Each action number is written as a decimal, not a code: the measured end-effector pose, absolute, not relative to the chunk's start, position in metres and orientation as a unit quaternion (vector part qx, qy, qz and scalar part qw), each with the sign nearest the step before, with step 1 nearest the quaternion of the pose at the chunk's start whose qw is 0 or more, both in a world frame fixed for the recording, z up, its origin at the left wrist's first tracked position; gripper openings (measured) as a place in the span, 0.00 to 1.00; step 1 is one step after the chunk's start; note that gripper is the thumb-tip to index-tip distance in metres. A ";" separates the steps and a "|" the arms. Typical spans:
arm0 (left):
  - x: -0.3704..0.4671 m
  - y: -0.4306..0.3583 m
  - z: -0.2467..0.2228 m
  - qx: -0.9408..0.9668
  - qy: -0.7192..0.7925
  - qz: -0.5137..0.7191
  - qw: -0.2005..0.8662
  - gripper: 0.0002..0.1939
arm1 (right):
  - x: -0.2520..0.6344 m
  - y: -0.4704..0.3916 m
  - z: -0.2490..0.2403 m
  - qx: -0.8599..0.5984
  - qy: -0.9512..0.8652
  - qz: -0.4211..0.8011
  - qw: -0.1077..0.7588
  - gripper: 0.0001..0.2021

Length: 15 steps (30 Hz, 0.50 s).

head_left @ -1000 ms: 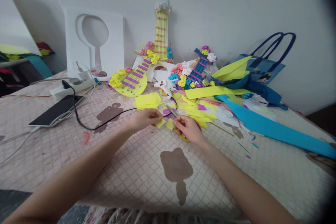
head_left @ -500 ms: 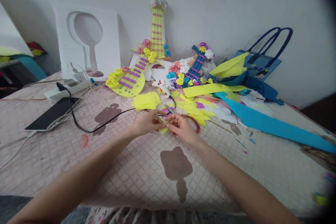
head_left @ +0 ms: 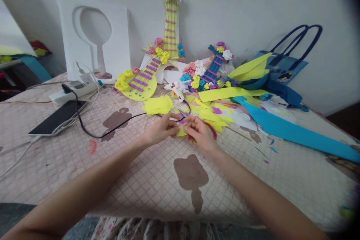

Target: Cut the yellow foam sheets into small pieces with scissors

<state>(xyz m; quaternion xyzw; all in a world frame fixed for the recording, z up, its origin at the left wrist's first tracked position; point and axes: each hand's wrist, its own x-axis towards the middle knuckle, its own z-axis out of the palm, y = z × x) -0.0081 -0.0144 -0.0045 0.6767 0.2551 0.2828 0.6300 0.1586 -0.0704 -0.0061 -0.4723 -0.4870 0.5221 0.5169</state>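
Note:
A small piece of yellow crepe paper (head_left: pixel 181 131) is held between my two hands above the table. My left hand (head_left: pixel 161 129) pinches its left side, thumb and fingertips together. From the other side, my right hand (head_left: pixel 200 133) grips the paper with thumb and bent fingers. Partly behind the right hand lie scissors with red handles (head_left: pixel 213 130), their blades pointing away to the left. A stack of yellow paper pieces (head_left: pixel 158 105) rests just beyond my left hand. Farther back stands a white glue gun (head_left: pixel 177 92) with a black cord.
Yellow paper scraps (head_left: pixel 215 116) and a long blue paper strip (head_left: pixel 292 131) spread to the right. Flower-trimmed paper guitars (head_left: pixel 143 82) lean at the back. A tablet (head_left: pixel 57 117) and a power strip (head_left: pixel 73 93) lie left; a blue bag (head_left: pixel 289 69) stands back right.
My hands have drawn slightly apart, and more of the yellow paper shows between them. The view has shifted a little; the other things on the table stay put.

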 end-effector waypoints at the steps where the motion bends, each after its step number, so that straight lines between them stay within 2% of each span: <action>1: -0.009 -0.015 -0.004 0.684 0.238 0.288 0.626 0.18 | 0.159 -0.070 -0.005 -0.478 -0.472 0.524 0.524 0.13; 4: -0.009 -0.018 0.000 0.736 0.204 0.293 0.575 0.17 | 0.159 -0.071 -0.003 -0.491 -0.434 0.531 0.537 0.15; 7: -0.006 -0.021 0.001 0.770 0.232 0.307 0.508 0.09 | 0.159 -0.072 -0.002 -0.483 -0.434 0.534 0.541 0.14; 15: -0.004 -0.021 -0.006 0.742 0.276 0.368 0.489 0.04 | 0.161 -0.073 -0.005 -0.454 -0.449 0.531 0.558 0.12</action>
